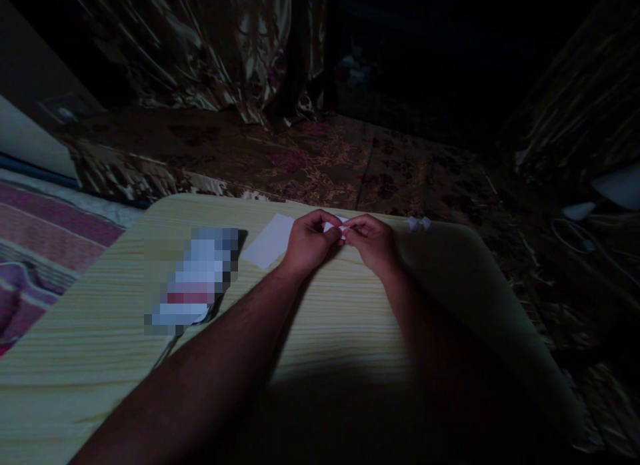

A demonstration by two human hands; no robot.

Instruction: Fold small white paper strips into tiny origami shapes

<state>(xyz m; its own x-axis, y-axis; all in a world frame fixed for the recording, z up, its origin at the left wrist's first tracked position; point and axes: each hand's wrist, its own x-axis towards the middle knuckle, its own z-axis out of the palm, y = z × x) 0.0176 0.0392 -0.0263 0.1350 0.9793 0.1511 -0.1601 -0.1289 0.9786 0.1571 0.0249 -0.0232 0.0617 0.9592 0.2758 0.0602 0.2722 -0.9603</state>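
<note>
Near the far edge of the table, my left hand [311, 240] and my right hand [371, 241] meet with bent fingers. Between their fingertips they pinch a small white piece of paper [331, 227], mostly covered by the fingers, so its folds cannot be made out. White paper sheets [270, 241] lie flat just left of my left hand, partly behind it. To the right of my right hand sit small white folded paper pieces [419, 224], close together on the tabletop.
A pixelated device, phone-like in shape, [197, 278] with a cable lies on the left of the wooden table [345, 318]. Patterned cloth [310, 155] and curtains [225, 45] rise beyond the far edge. Striped bedding [45, 231] is at left, a white lamp-like object [620, 187] at right.
</note>
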